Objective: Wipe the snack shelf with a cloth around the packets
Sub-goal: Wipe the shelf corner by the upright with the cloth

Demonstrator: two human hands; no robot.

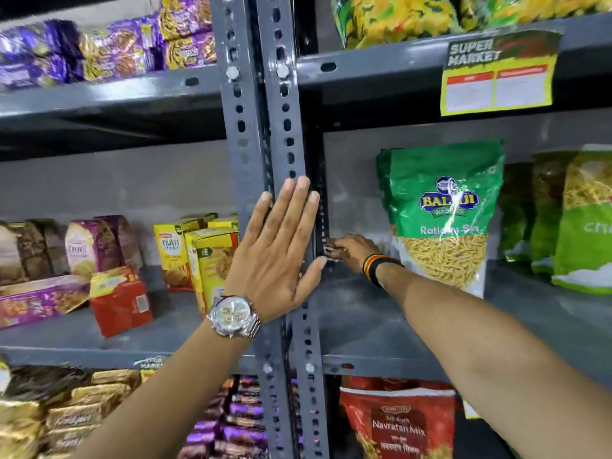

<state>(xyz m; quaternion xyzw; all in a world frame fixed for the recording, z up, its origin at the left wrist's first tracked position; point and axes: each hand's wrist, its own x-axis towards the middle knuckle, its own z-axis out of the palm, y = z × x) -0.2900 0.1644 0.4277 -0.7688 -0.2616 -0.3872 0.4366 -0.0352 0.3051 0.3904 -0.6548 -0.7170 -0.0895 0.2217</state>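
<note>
My left hand (281,246) lies flat and open against the grey slotted upright post (265,134), fingers pointing up, a silver watch on its wrist. My right hand (347,251) reaches deep into the grey snack shelf (364,319), at its back left corner beside the post. Its fingers are curled down on something small and dark; whether that is a cloth I cannot make out. A green Balaji sev packet (440,213) stands upright just right of that hand. More green packets (576,223) stand farther right.
Yellow biscuit boxes (198,253), a red packet (121,301) and purple packets sit on the left bay's shelf. A red Navratan Mix bag (397,422) is on the shelf below. A yellow Super Market price tag (500,74) hangs from the shelf above.
</note>
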